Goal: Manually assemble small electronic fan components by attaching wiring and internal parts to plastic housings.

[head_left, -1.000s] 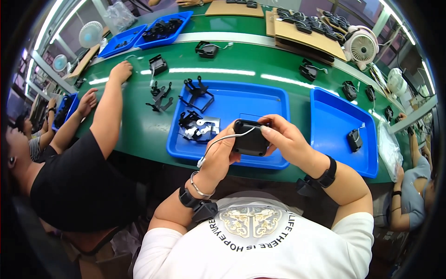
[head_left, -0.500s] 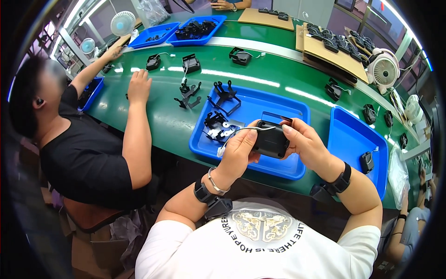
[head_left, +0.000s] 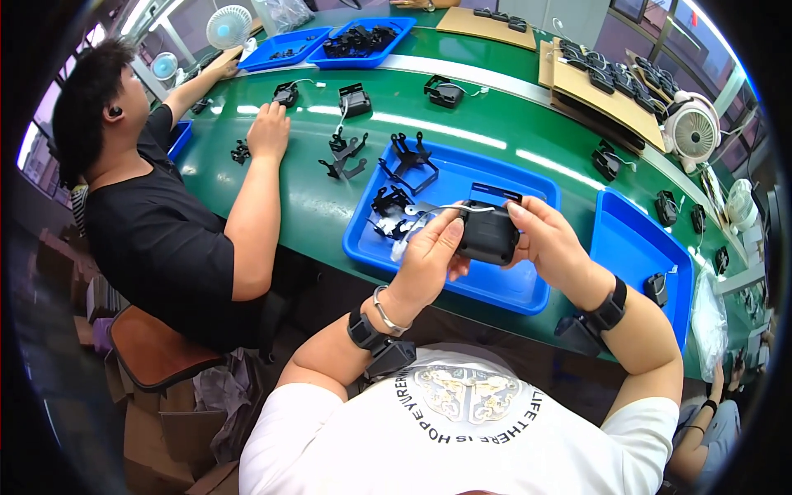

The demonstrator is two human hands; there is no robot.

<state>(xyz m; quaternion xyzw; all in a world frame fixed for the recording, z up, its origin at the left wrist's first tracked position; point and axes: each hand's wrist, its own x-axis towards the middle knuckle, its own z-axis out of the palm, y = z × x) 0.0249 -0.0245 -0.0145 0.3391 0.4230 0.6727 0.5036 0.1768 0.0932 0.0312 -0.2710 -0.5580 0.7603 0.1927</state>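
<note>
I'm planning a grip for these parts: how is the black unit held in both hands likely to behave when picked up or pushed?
The black unit looks stiff, given its boxy case. Its white cable is probably floppy, as it curves loosely, and may trail. The broad, flat face suggests the unit is unlikely to roll.

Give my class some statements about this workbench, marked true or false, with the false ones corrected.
1. The left hand and right hand both touch a black box. True.
2. The box's cable is red. False: the cable is white.
3. The middle tray holds black brackets. True.
4. The bench is brown. False: the bench is green.
5. The right tray has a black unit in it. True.
</note>
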